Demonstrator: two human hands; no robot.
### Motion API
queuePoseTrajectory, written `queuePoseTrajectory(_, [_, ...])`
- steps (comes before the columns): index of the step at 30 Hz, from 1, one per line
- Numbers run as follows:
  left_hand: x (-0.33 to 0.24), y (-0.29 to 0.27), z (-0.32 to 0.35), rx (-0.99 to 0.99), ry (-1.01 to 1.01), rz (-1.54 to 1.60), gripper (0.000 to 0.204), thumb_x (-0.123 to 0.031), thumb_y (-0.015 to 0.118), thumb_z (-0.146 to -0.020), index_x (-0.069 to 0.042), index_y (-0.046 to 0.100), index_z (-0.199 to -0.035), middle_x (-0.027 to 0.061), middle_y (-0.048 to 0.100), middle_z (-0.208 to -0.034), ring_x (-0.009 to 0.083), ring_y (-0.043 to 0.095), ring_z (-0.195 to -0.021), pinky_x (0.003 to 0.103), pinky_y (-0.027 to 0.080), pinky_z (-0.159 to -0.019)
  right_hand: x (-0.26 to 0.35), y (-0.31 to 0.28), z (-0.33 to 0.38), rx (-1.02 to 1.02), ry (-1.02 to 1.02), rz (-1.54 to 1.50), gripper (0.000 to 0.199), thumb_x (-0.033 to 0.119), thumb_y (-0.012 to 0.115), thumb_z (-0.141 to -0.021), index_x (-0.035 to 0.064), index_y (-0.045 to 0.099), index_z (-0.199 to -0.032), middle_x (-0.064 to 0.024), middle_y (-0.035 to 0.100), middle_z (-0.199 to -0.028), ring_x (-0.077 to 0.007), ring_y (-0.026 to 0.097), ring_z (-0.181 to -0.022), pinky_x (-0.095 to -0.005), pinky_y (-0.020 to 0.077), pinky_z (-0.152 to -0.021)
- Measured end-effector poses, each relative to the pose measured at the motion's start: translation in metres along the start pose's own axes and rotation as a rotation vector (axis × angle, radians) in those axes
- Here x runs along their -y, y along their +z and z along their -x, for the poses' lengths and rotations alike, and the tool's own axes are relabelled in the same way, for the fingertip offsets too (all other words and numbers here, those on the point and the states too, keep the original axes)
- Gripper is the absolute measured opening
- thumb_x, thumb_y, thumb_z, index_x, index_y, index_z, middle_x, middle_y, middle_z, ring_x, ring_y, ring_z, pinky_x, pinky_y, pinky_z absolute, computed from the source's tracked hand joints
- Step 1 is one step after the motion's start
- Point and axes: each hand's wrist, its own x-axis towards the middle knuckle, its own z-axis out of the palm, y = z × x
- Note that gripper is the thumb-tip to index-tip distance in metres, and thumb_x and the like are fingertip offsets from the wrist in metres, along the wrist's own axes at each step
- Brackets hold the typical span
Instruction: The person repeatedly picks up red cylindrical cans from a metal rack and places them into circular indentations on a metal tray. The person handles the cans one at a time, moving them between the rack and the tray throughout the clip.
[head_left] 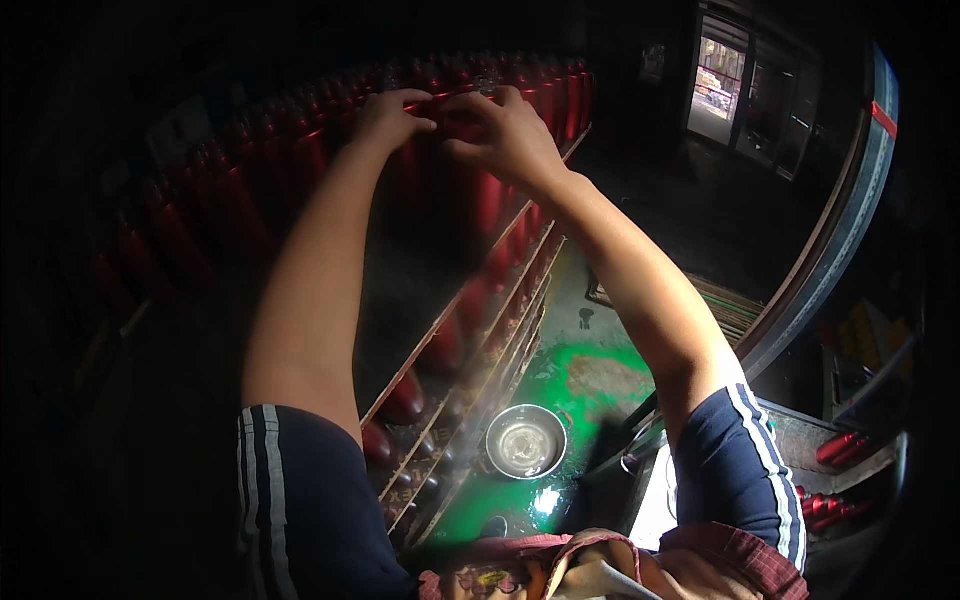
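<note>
Both arms reach out over the top of a tiered rack, toward rows of shiny red bottles [572, 105] with narrow necks. My left hand [388, 120] is by the near row, its thumb and forefinger curved and apart. Facing it, my right hand [508, 142] has its fingers bent and spread, thumb apart from them. A small gap separates the two hands, and dark red bottle bodies show below and behind them. No bottle is plainly gripped by either hand; the shade hides the far side of the fingers.
Below the top, wooden-edged shelves [440, 325] hold more red bottles lying on their sides. A round metal basin [526, 442] stands on the wet green floor [590, 365]. To the right are a metal post [850, 230], a tray with red bottles [840, 450] and a bright doorway [718, 85].
</note>
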Motion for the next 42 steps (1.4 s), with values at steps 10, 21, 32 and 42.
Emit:
queuePoseTrajectory(10, [-0.065,0.015,0.094,-0.515,0.005,-0.300,0.063,-0.030,0.082,-0.071,-0.046,0.062,-0.128,0.0084,0.040,-0.154,0.0399,0.046,-0.130,0.046,0.047,-0.104,-0.012,-0.117,0.228,-0.518,0.120,-0.444,0.052,0.012,0.080,-0.074,0.0081,0.064,-0.124,-0.0132,0.052,-0.133,-0.0269,0.051,-0.125,-0.0397,0.0431,-0.105])
queuePoseTrajectory(21, [-0.184,0.059,0.341,-0.331,-0.102,0.972,0.056,-0.004,0.076,-0.081,-0.008,0.060,-0.135,0.0078,0.067,-0.118,0.0131,0.066,-0.099,0.029,0.054,-0.094,0.017,-0.245,0.482,-0.455,0.853,-0.777,0.056,0.021,0.070,-0.083,0.0044,0.054,-0.134,-0.0081,0.054,-0.129,-0.0193,0.051,-0.121,-0.0355,0.0376,-0.108])
queuePoseTrajectory(32, [-0.132,0.307,0.466,0.255,-0.951,1.956,0.042,-0.045,0.062,-0.090,-0.015,0.061,-0.119,0.0058,0.064,-0.122,0.0268,0.061,-0.111,0.045,0.051,-0.098,-0.024,-0.206,0.475,-0.529,1.541,-1.900,0.044,0.039,0.064,-0.092,0.0152,0.052,-0.127,-0.0118,0.055,-0.131,-0.0336,0.057,-0.118,-0.0597,0.0483,-0.101])
queuePoseTrajectory(42, [-0.111,0.387,0.420,0.258,-1.438,2.180,0.050,-0.057,0.053,-0.091,-0.016,0.065,-0.118,0.0019,0.071,-0.113,0.0256,0.067,-0.104,0.048,0.059,-0.081,-0.071,-0.124,0.441,-0.674,1.635,-2.069,0.052,0.046,0.060,-0.087,0.0091,0.058,-0.124,-0.0134,0.064,-0.124,-0.0335,0.063,-0.112,-0.0557,0.0534,-0.095])
